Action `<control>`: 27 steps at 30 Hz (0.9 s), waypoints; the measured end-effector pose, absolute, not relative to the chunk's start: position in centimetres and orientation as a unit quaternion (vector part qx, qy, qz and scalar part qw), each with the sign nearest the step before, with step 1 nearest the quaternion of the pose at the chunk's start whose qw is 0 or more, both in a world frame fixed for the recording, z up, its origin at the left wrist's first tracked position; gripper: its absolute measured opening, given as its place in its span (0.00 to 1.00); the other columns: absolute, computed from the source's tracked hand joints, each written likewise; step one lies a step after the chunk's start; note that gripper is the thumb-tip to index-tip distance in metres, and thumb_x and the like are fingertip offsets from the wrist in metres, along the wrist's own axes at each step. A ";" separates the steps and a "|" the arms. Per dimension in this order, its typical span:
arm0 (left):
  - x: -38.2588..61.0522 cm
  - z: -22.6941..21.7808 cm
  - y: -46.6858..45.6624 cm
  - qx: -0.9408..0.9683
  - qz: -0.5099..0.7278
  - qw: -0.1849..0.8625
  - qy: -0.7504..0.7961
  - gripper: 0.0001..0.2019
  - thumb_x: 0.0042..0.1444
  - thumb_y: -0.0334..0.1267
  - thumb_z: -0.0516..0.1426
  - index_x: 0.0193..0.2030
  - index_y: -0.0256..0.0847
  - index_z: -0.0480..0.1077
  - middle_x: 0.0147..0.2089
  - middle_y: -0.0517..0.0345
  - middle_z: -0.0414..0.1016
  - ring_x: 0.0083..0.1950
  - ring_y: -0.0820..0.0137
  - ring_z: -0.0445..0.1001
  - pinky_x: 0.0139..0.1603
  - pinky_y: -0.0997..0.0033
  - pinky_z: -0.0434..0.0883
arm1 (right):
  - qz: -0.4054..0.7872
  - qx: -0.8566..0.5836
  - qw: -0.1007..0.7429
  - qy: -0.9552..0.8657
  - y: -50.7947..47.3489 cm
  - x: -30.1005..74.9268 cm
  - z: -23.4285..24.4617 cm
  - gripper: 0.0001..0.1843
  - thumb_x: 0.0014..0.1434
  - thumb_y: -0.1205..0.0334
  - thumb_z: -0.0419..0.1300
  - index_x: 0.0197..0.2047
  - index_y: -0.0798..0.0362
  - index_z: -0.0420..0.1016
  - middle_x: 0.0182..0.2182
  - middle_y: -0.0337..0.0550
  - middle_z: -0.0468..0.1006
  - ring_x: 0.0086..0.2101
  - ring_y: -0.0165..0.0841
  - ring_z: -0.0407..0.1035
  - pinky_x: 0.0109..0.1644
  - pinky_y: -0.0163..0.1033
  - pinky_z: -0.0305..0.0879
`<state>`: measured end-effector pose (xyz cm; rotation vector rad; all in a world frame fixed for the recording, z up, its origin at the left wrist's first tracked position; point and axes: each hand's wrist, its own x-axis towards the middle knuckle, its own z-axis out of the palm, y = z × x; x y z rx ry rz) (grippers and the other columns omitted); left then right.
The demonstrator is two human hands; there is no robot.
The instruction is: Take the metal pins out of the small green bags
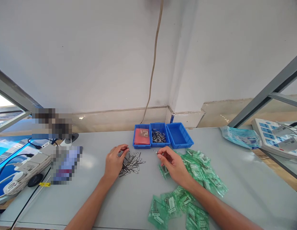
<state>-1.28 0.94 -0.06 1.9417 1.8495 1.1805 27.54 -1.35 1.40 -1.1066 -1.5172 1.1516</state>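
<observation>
My left hand [114,162] is closed in a pinch at the left edge of a loose pile of metal pins [132,163]; whatever its fingertips hold is too small to make out. Out over the table, my right hand [171,160] pinches a small metal pin [156,152] between thumb and fingers, its tip poking out to the left. Under and beside my right forearm lie several green plastic bags [198,166] with metal and pale parts inside. More of these green bags [158,212] are spread nearer the front edge.
Three blue bins stand along the wall: one with a red packet [142,136], one with small metal parts [159,137], and an empty bin [180,135]. Power strips [31,164] and cables are at left. A blue plastic packet [241,136] and white socket board [270,137] are at right.
</observation>
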 end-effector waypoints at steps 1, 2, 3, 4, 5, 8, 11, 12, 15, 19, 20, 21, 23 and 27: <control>-1.3 0.0 0.9 0.657 0.406 0.107 0.626 0.09 0.65 0.45 0.59 0.46 0.48 0.79 0.44 0.59 0.84 0.45 0.64 0.81 0.48 0.66 0.75 | 0.480 -0.445 0.459 -0.601 -1.3 27.5 1.4 0.12 0.70 0.49 0.59 0.44 0.48 0.74 0.36 0.39 0.72 0.31 0.31 0.68 0.35 0.38 0.68; -1.3 0.1 0.9 0.655 0.410 0.109 0.625 0.09 0.65 0.45 0.60 0.46 0.48 0.79 0.44 0.59 0.84 0.44 0.64 0.80 0.47 0.66 0.75 | 0.495 -0.440 0.466 -0.587 -1.2 27.5 1.4 0.13 0.69 0.48 0.60 0.44 0.49 0.74 0.36 0.39 0.72 0.30 0.31 0.68 0.35 0.37 0.69; -1.2 0.1 0.9 0.656 0.411 0.110 0.624 0.09 0.65 0.45 0.60 0.45 0.48 0.79 0.43 0.59 0.84 0.43 0.65 0.80 0.47 0.67 0.75 | 0.512 -0.435 0.472 -0.571 -1.1 27.5 1.4 0.14 0.68 0.46 0.61 0.43 0.49 0.75 0.36 0.39 0.72 0.29 0.30 0.67 0.34 0.37 0.70; -1.2 0.2 0.9 0.659 0.411 0.109 0.621 0.08 0.65 0.45 0.59 0.44 0.48 0.79 0.42 0.59 0.84 0.42 0.65 0.80 0.47 0.66 0.75 | 0.530 -0.430 0.477 -0.553 -1.1 27.5 1.4 0.16 0.67 0.45 0.62 0.43 0.49 0.75 0.36 0.39 0.72 0.27 0.29 0.66 0.32 0.37 0.69; -1.2 0.2 0.8 0.663 0.409 0.105 0.618 0.08 0.66 0.46 0.59 0.43 0.47 0.78 0.42 0.59 0.84 0.41 0.65 0.80 0.47 0.66 0.75 | 0.551 -0.424 0.481 -0.533 -1.0 27.4 1.4 0.17 0.66 0.44 0.63 0.43 0.50 0.75 0.35 0.39 0.72 0.25 0.27 0.65 0.29 0.36 0.68; -1.2 0.2 0.8 0.677 0.407 0.097 0.606 0.09 0.67 0.46 0.58 0.41 0.46 0.77 0.39 0.59 0.83 0.39 0.66 0.79 0.45 0.67 0.75 | 0.624 -0.401 0.484 -0.464 -0.7 27.4 1.4 0.19 0.64 0.42 0.65 0.41 0.51 0.76 0.34 0.39 0.72 0.22 0.24 0.57 0.22 0.33 0.61; -1.3 0.1 0.8 0.681 0.399 0.086 0.608 0.10 0.67 0.47 0.59 0.40 0.45 0.77 0.39 0.58 0.83 0.39 0.66 0.79 0.42 0.68 0.75 | 0.682 -0.371 0.480 -0.408 -0.7 27.4 1.7 0.19 0.63 0.43 0.67 0.38 0.52 0.75 0.32 0.37 0.68 0.22 0.23 0.52 0.19 0.30 0.54; -1.4 0.1 0.7 0.683 0.398 0.083 0.607 0.10 0.67 0.47 0.59 0.40 0.45 0.77 0.40 0.58 0.83 0.39 0.66 0.79 0.42 0.68 0.75 | 0.696 -0.363 0.476 -0.397 -0.7 27.4 1.8 0.19 0.62 0.43 0.67 0.38 0.52 0.75 0.31 0.37 0.67 0.22 0.23 0.51 0.19 0.29 0.52; -1.3 0.1 0.7 0.688 0.396 0.081 0.602 0.10 0.68 0.46 0.59 0.40 0.45 0.77 0.40 0.57 0.82 0.39 0.66 0.78 0.42 0.68 0.74 | 0.716 -0.350 0.470 -0.378 -0.9 27.5 2.2 0.19 0.62 0.44 0.68 0.37 0.52 0.73 0.30 0.36 0.66 0.22 0.23 0.49 0.19 0.29 0.50; -1.1 0.2 0.6 0.699 0.398 0.080 0.588 0.09 0.69 0.43 0.58 0.40 0.44 0.75 0.40 0.57 0.80 0.41 0.66 0.77 0.42 0.69 0.73 | 0.710 -0.356 0.471 -0.384 -1.0 27.5 2.4 0.19 0.63 0.44 0.68 0.37 0.52 0.73 0.30 0.35 0.66 0.22 0.23 0.50 0.20 0.29 0.51; -1.1 0.2 0.5 0.704 0.401 0.076 0.582 0.08 0.69 0.42 0.57 0.40 0.43 0.75 0.41 0.56 0.80 0.42 0.67 0.77 0.43 0.68 0.73 | 0.707 -0.357 0.472 -0.388 -1.0 27.5 2.3 0.19 0.63 0.44 0.68 0.37 0.52 0.74 0.31 0.35 0.66 0.22 0.23 0.50 0.20 0.29 0.51; -1.1 0.2 0.5 0.708 0.405 0.073 0.574 0.09 0.69 0.41 0.57 0.39 0.43 0.75 0.42 0.56 0.80 0.42 0.67 0.77 0.44 0.68 0.73 | 0.703 -0.357 0.473 -0.393 -1.0 27.4 2.1 0.19 0.63 0.44 0.68 0.37 0.52 0.74 0.31 0.35 0.66 0.22 0.23 0.51 0.20 0.29 0.52; -1.2 0.3 0.5 0.714 0.409 0.066 0.564 0.09 0.70 0.40 0.56 0.38 0.43 0.74 0.43 0.56 0.79 0.43 0.67 0.77 0.46 0.67 0.73 | 0.696 -0.360 0.473 -0.404 -0.9 27.4 1.8 0.19 0.64 0.44 0.66 0.38 0.52 0.74 0.31 0.35 0.66 0.22 0.23 0.51 0.20 0.29 0.53; -1.2 0.3 0.4 0.711 0.412 0.060 0.567 0.09 0.70 0.41 0.56 0.39 0.43 0.74 0.40 0.57 0.79 0.42 0.66 0.76 0.45 0.67 0.73 | 0.663 -0.384 0.475 -0.432 -0.7 27.2 1.3 0.20 0.64 0.42 0.65 0.38 0.51 0.74 0.32 0.36 0.68 0.22 0.23 0.53 0.20 0.30 0.56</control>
